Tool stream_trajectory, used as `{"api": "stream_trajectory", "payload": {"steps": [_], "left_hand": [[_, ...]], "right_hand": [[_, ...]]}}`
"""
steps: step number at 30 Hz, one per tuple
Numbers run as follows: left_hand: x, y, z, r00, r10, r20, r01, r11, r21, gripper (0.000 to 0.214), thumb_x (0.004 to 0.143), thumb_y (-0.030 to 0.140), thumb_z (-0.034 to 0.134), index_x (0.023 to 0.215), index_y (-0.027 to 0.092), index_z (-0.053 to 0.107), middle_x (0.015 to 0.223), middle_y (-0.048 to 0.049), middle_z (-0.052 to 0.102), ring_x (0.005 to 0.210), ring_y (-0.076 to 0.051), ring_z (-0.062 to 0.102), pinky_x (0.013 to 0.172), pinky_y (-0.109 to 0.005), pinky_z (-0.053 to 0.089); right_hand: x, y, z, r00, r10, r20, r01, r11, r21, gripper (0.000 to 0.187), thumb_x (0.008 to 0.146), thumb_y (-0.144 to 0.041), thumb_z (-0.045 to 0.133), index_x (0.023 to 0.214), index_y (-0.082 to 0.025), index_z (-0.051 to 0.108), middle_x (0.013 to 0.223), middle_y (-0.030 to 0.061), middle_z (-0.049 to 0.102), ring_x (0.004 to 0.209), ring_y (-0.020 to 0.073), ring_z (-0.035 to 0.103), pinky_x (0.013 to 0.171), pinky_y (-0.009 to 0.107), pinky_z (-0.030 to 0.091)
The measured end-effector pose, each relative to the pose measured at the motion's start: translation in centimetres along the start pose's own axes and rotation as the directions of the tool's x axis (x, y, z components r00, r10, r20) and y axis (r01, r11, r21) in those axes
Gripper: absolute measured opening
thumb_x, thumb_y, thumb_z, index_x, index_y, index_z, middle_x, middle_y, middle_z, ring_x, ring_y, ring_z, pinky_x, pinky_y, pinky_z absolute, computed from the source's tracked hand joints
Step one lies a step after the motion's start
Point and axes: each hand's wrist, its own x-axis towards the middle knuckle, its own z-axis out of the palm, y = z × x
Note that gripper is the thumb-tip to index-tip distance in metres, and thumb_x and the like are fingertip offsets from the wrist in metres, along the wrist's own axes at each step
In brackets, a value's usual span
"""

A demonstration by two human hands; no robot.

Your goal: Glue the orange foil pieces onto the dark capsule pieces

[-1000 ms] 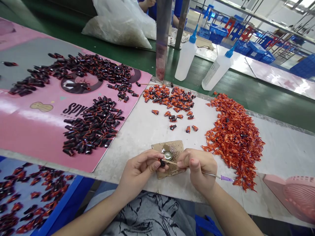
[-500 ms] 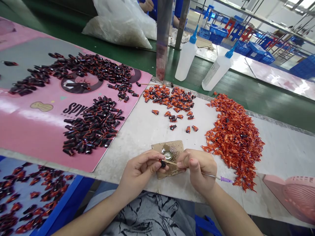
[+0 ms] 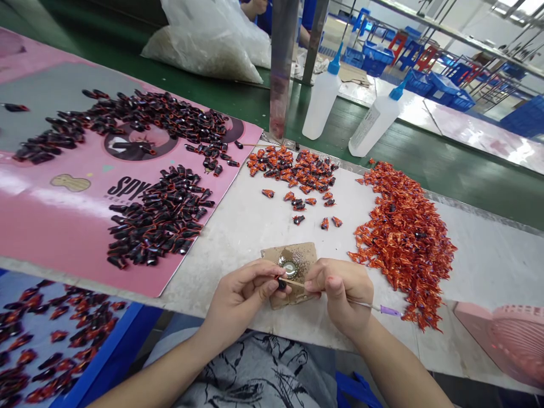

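Between thumb and fingers, my left hand pinches a small black piece with an orange edge. My right hand is closed around a thin wooden stick, its tip touching the black piece. A white and purple end sticks out behind the right hand; whether it belongs to the same stick is hidden. Under the hands lies a brown cardboard piece with wet spots and a bottle cap holding something clear.
A heap of orange pieces lies right, a smaller orange-black group ahead. Black pieces cover part of a pink mat. Two squeeze bottles stand behind, near a metal post. A pink fan-like object sits right, a blue tray lower left.
Almost nothing differs. Both hands hold the same pose, with the stick tip still at the black piece; the right hand has shifted very slightly left.
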Motion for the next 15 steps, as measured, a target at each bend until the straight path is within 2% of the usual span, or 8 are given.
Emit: {"api": "stream_trajectory", "payload": {"steps": [4,7,9,11,13,15], "left_hand": [[-0.1,-0.2,0.0,1.000,0.002,0.006,-0.001,0.999,-0.041,0.014,0.076,0.034,0.081,0.080,0.020,0.079,0.083,-0.0063,0.074,0.066,-0.019,0.072,0.060,-0.026,0.063],[-0.2,-0.3,0.0,1.000,-0.019,0.019,0.021,0.995,-0.099,0.014,0.077,0.033,0.081,0.082,0.020,0.079,0.083,-0.0052,0.073,0.063,-0.017,0.072,0.060,-0.025,0.063],[-0.2,-0.3,-0.1,0.999,-0.037,0.022,0.040,0.991,-0.129,0.015,0.077,0.033,0.081,0.083,0.020,0.079,0.082,-0.0049,0.073,0.062,-0.017,0.072,0.060,-0.026,0.063],[-0.2,-0.3,0.0,0.999,-0.041,0.024,0.045,0.988,-0.146,0.014,0.077,0.033,0.081,0.083,0.020,0.079,0.082,-0.0047,0.073,0.062,-0.017,0.072,0.060,-0.025,0.063],[-0.2,-0.2,0.0,0.999,-0.031,0.036,0.036,0.988,-0.148,0.013,0.077,0.032,0.081,0.083,0.021,0.079,0.082,-0.0044,0.073,0.063,-0.017,0.072,0.060,-0.024,0.063],[-0.2,-0.3,0.0,0.999,-0.014,0.048,0.020,0.990,-0.142,0.012,0.078,0.032,0.081,0.084,0.022,0.080,0.081,-0.0038,0.073,0.063,-0.016,0.072,0.059,-0.022,0.062]], "right_hand": [[-0.1,0.1,-0.1,1.000,-0.007,-0.002,0.007,1.000,0.021,0.049,0.103,-0.037,0.040,0.063,-0.018,0.059,0.054,0.0021,0.061,0.047,0.0109,0.057,0.043,0.021,0.042],[0.3,-0.1,-1.1,0.995,0.015,-0.104,-0.009,0.998,0.059,0.049,0.101,-0.046,0.043,0.066,-0.017,0.063,0.055,0.0030,0.061,0.048,0.0129,0.058,0.041,0.022,0.042],[1.0,-0.4,-2.6,0.974,0.077,-0.214,-0.057,0.993,0.099,0.057,0.096,-0.062,0.038,0.072,-0.019,0.066,0.059,0.0042,0.064,0.047,0.0145,0.058,0.040,0.025,0.044],[1.8,-0.7,-4.6,0.945,0.161,-0.283,-0.125,0.982,0.142,0.068,0.091,-0.075,0.028,0.086,-0.021,0.068,0.063,0.0047,0.066,0.045,0.0155,0.058,0.041,0.027,0.046],[2.4,-0.8,-6.8,0.930,0.213,-0.301,-0.172,0.973,0.157,0.075,0.088,-0.080,0.022,0.103,-0.022,0.067,0.056,0.0025,0.064,0.039,0.0152,0.054,0.038,0.027,0.044],[2.7,-0.6,-8.8,0.919,0.229,-0.321,-0.200,0.972,0.121,0.080,0.086,-0.082,0.022,0.108,-0.020,0.067,0.043,-0.0018,0.054,0.030,0.0135,0.045,0.033,0.026,0.037]]}}
